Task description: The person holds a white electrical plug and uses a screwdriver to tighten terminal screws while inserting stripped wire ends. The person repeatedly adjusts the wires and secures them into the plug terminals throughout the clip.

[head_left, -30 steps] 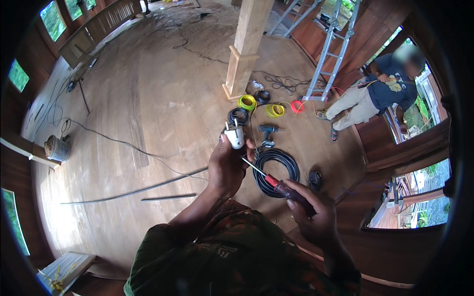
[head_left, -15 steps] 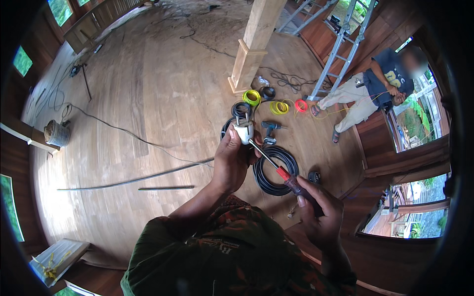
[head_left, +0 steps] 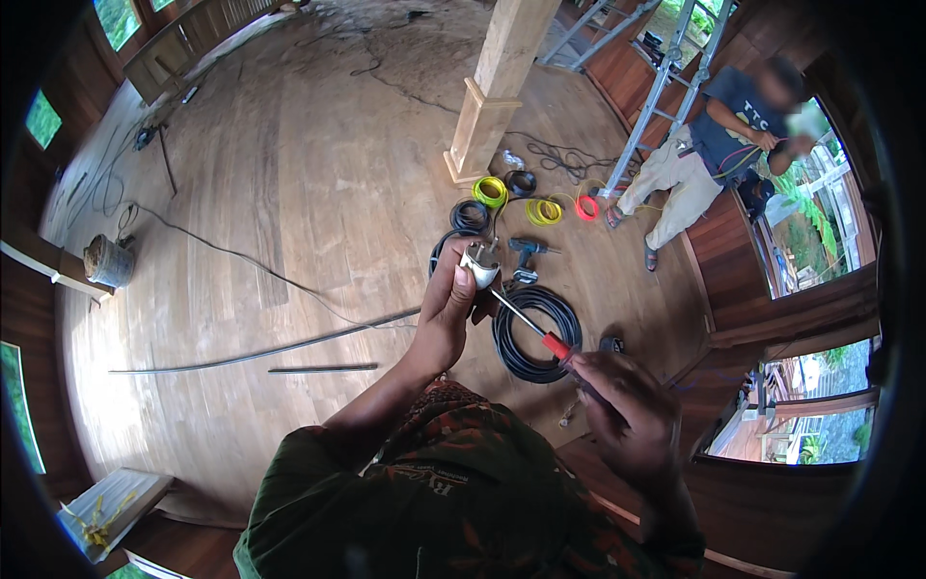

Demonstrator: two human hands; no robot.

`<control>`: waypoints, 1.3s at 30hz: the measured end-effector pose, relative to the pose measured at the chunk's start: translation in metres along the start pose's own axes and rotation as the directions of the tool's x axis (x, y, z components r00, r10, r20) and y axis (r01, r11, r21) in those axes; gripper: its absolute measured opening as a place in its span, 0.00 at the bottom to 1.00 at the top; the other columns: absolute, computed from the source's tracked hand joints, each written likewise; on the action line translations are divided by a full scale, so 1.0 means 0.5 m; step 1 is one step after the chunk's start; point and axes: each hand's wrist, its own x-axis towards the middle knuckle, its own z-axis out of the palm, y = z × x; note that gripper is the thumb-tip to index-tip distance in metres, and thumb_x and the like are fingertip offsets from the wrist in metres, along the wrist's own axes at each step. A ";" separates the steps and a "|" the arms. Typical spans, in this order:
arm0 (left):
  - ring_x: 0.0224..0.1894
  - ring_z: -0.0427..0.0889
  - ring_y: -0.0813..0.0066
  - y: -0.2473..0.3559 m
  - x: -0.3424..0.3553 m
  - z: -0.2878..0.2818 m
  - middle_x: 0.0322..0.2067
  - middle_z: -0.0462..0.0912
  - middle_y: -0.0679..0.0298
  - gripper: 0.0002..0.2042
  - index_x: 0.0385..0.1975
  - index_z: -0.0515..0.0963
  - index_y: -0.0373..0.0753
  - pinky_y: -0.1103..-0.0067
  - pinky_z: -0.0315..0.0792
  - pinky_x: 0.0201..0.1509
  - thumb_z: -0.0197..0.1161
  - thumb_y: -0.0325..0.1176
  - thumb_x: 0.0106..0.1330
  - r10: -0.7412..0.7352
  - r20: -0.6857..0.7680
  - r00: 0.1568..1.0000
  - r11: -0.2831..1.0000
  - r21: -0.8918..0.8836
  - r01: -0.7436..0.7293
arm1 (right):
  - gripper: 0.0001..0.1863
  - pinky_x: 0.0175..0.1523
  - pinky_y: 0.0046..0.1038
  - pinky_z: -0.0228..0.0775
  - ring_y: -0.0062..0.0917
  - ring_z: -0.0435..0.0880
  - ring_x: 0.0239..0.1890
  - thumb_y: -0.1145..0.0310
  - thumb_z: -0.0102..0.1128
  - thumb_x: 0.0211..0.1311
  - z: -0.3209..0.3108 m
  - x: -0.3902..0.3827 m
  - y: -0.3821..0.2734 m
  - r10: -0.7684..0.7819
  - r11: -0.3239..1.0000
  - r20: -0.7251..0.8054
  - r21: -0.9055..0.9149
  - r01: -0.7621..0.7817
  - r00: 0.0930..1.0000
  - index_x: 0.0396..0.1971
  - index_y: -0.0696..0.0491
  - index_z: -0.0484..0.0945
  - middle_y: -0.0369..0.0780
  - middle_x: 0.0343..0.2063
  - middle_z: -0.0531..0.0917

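Observation:
Between the thumb and fingers of my left hand [head_left: 446, 307] is a white two-pin power plug [head_left: 479, 270], its pins tilted up and away from me. My right hand [head_left: 632, 415] is closed around the dark handle of a screwdriver [head_left: 529, 321] with a red collar and a bare metal shaft. The shaft slants up to the left, and its tip is close to the lower edge of the plug, by my left fingertips. Whether the tip touches the plug I cannot tell. My left fingers behind the plug are partly hidden.
On the wooden floor lie a large black cable coil [head_left: 535, 333], a cordless drill [head_left: 527, 259] and yellow [head_left: 490, 192] and red wire coils [head_left: 586, 207]. A wooden post [head_left: 487, 116] rises beyond. At the right, a person [head_left: 738, 130] handles wire beside a ladder [head_left: 664, 101]. A bucket [head_left: 109, 261] stands far left.
The plug has tipped, turning its pin face more toward me. The screwdriver tip has dropped slightly, and my right hand has rolled over the handle. The other person has shifted and raised their hands.

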 end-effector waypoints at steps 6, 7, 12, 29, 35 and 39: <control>0.32 0.70 0.82 -0.010 -0.027 0.004 0.38 0.75 0.66 0.29 0.61 0.66 0.39 0.82 0.66 0.34 0.47 0.61 0.79 -0.017 -0.006 1.000 0.994 0.110 0.017 | 0.17 0.41 0.21 0.77 0.17 0.87 0.37 0.72 0.61 0.73 -0.004 -0.014 0.033 0.418 0.693 0.298 0.506 -0.513 0.858 0.57 0.63 0.80 0.41 0.36 0.89; 0.32 0.70 0.82 -0.014 -0.031 0.009 0.37 0.74 0.66 0.28 0.60 0.66 0.39 0.82 0.66 0.34 0.47 0.60 0.79 -0.032 -0.028 0.999 0.996 0.081 0.034 | 0.16 0.40 0.23 0.77 0.17 0.86 0.35 0.69 0.61 0.73 0.000 -0.014 0.043 0.423 0.684 0.361 0.475 -0.554 0.831 0.55 0.62 0.81 0.41 0.33 0.89; 0.28 0.67 0.83 -0.041 -0.040 0.021 0.33 0.73 0.67 0.23 0.59 0.67 0.39 0.84 0.63 0.31 0.45 0.54 0.82 -0.041 -0.074 0.996 0.999 -0.010 0.040 | 0.19 0.32 0.39 0.76 0.34 0.85 0.28 0.60 0.65 0.68 0.067 -0.041 0.059 0.174 0.984 0.041 0.037 -0.175 0.984 0.53 0.56 0.82 0.41 0.26 0.83; 0.23 0.64 0.84 -0.097 -0.066 0.028 0.30 0.67 0.68 0.21 0.50 0.65 0.40 0.83 0.60 0.26 0.45 0.56 0.82 -0.164 -0.077 0.983 0.981 0.096 0.171 | 0.12 0.32 0.35 0.78 0.33 0.87 0.25 0.60 0.69 0.67 0.130 -0.122 0.099 0.268 0.947 -0.144 -0.145 -0.288 0.953 0.39 0.53 0.87 0.41 0.26 0.87; 0.23 0.64 0.83 -0.102 -0.050 0.033 0.27 0.67 0.68 0.19 0.49 0.64 0.40 0.81 0.60 0.26 0.44 0.52 0.83 -0.145 -0.049 0.988 0.977 0.148 0.151 | 0.17 0.37 0.34 0.81 0.34 0.91 0.33 0.56 0.67 0.70 0.153 -0.130 0.123 0.378 0.926 -0.114 0.048 -0.375 0.919 0.44 0.55 0.86 0.41 0.31 0.89; 0.23 0.65 0.83 -0.103 -0.043 0.032 0.27 0.68 0.67 0.19 0.50 0.65 0.38 0.81 0.61 0.26 0.44 0.50 0.84 -0.109 0.018 0.994 0.969 0.226 0.102 | 0.15 0.39 0.37 0.79 0.36 0.89 0.34 0.56 0.65 0.70 0.145 -0.135 0.148 0.552 0.777 0.202 0.228 -0.587 0.809 0.46 0.51 0.86 0.42 0.34 0.90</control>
